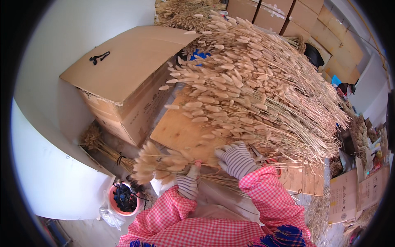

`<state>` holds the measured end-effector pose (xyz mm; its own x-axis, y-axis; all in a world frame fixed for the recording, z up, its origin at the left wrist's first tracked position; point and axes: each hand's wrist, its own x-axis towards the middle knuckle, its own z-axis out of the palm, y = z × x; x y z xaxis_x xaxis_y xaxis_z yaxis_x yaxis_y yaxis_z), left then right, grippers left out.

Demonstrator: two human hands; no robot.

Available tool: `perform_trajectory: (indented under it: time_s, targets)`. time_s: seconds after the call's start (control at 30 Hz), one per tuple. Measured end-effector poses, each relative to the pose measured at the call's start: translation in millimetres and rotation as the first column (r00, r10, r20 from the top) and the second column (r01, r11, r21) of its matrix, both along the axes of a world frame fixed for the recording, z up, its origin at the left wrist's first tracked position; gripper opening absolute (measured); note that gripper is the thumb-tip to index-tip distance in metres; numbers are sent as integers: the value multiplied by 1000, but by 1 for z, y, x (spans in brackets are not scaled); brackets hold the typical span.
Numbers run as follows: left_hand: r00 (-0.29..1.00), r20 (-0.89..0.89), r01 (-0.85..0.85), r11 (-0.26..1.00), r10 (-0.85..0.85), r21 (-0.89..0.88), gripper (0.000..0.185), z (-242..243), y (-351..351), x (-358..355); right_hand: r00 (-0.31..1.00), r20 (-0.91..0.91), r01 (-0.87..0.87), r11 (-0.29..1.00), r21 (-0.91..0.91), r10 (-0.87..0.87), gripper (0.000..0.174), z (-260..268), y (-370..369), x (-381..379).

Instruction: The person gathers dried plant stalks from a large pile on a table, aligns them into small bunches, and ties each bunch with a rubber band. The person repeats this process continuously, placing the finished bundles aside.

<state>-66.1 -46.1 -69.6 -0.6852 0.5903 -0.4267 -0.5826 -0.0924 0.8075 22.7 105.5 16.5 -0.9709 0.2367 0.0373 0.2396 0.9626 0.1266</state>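
My left hand (189, 182), in a striped knit glove with a bare thumb tip, is closed around a small bunch of dried bunny-tail grass (151, 165), its fluffy heads pointing left and its stems running right. My right hand (236, 159), gloved alike, is at the near edge of a large heap of the same dried grass (247, 92); whether its fingers pinch a stem cannot be told. The heap lies on a wooden board (177, 129). Scissors with red handles (273, 162) lie just right of my right hand, partly hidden by stems and sleeve.
A big cardboard box (123, 102) stands at left, a black strap (99, 57) on its top. A tied grass bundle (108, 148) lies beside it. A pink bucket (125, 213) holds dark ties. Cartons (342, 196) and loose stalks are at right; more boxes (271, 15) are stacked behind.
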Motion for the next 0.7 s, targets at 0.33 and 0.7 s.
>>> perform_trajectory:
  time_s: [0.33, 0.7]
  targets:
    - [996, 54, -77, 982, 68, 172, 19, 12, -5, 3, 953, -135, 269, 963, -34, -271, 29, 1, 25, -33]
    - [992, 105, -79, 988, 65, 130, 20, 8, -5, 7, 986, 44, 159, 983, 92, -163, 27, -13, -5, -73]
